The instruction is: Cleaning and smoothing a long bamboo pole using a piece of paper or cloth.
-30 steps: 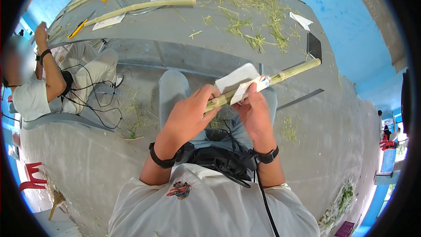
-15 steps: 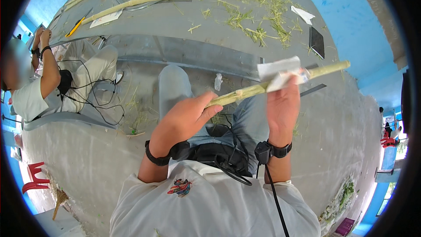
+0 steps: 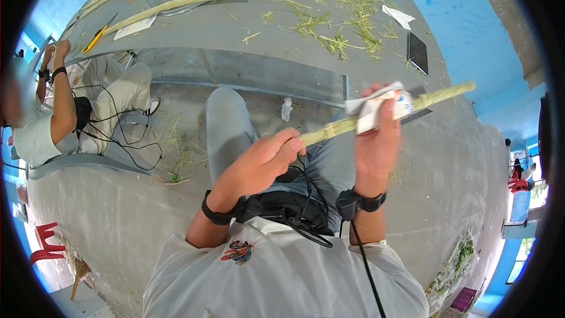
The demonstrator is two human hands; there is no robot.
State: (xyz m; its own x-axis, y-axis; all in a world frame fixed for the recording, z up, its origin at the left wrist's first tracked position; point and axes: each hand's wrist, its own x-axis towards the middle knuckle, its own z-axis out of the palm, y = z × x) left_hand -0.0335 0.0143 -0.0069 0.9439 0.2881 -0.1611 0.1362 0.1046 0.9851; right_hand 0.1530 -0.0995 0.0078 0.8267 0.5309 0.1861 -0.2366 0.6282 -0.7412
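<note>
A pale green bamboo stick (image 3: pixel 329 131) slants across my lap, its far end rising to the right. My left hand (image 3: pixel 266 162) is closed around its near end. Farther along, my right hand (image 3: pixel 376 147) pinches a folded sheet of what looks like sandpaper (image 3: pixel 376 109) around the stick. That sheet has a white printed back, and dark grey parts of it stick out on the right. The fingertips behind the sheet are partly hidden.
Ahead stands a grey table (image 3: pixel 282 41) with green shavings (image 3: pixel 353 26), a long bamboo strip (image 3: pixel 182 5), yellow-black cutters (image 3: pixel 97 38), a dark phone (image 3: pixel 417 54) and white paper (image 3: pixel 398 16). A co-worker (image 3: pixel 47 112) sits at the left with trailing cables.
My right hand and the sheet have shifted slightly on the stick, and its fingers now wrap farther over. My left hand has moved a little right and down. The view has shifted slightly.
</note>
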